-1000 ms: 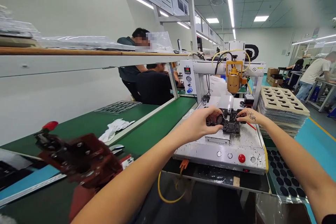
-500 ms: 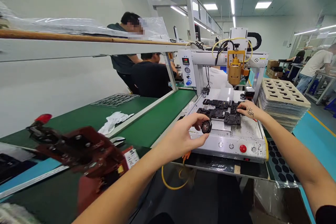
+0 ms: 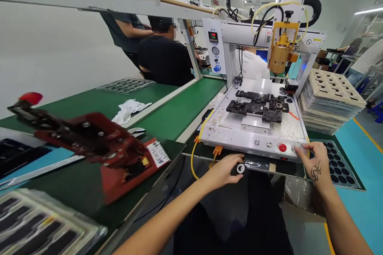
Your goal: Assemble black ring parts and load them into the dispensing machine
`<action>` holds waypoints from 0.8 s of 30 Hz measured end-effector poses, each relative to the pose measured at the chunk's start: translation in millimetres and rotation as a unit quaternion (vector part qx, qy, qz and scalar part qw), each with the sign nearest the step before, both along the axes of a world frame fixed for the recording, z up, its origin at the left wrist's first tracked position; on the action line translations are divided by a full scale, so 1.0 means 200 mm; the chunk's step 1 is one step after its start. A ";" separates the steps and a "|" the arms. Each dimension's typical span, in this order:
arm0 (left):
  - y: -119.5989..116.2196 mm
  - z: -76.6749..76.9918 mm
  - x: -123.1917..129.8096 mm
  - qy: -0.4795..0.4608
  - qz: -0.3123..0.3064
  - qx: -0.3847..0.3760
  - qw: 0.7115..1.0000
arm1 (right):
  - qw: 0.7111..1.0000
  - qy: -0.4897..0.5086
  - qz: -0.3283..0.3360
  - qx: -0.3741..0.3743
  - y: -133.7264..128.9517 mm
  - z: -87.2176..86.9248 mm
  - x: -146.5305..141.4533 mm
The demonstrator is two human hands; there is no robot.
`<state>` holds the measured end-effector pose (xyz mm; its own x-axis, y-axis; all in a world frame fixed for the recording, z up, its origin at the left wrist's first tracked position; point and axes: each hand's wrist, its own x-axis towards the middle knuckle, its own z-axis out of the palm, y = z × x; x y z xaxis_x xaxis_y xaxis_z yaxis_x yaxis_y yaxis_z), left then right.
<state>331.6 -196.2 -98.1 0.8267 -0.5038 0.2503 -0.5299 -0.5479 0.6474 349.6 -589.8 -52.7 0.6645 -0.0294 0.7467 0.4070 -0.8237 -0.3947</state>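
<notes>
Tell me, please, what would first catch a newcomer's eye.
Probably the white machine, right of centre, with black parts on it and a gold head above. Then the red fixture at left. The left hand holds a round part before the machine, the right hand at its front right corner.

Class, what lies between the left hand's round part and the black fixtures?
In the head view, beyond the round part come the dark table edge, the machine's front and a pale plate.

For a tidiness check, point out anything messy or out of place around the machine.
Dark specks litter the flat white metal machine bed, so it looks dirty. A thin orange stick lies apparently loose, slanted, beside the black blocky fixture.
</notes>
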 end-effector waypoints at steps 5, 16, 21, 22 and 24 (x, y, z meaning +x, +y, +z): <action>0.03 -0.18 -0.03 0.011 0.019 -0.007 1.000 | 0.997 -0.078 -0.006 -0.005 0.17 -0.03 -0.12; 0.03 -0.12 -0.08 0.049 0.005 -0.027 0.998 | 0.927 0.159 0.332 -0.071 0.85 -0.32 -0.08; 0.07 -0.12 -0.06 0.082 -0.035 -0.037 0.995 | 0.937 0.164 0.293 -0.102 0.90 -0.43 -0.04; 0.08 -0.12 -0.06 0.087 -0.040 -0.039 0.995 | 0.937 0.163 0.287 -0.110 0.90 -0.44 -0.05; 0.09 -0.12 -0.06 0.099 -0.049 -0.042 0.993 | 0.939 0.160 0.276 -0.125 0.90 -0.46 -0.08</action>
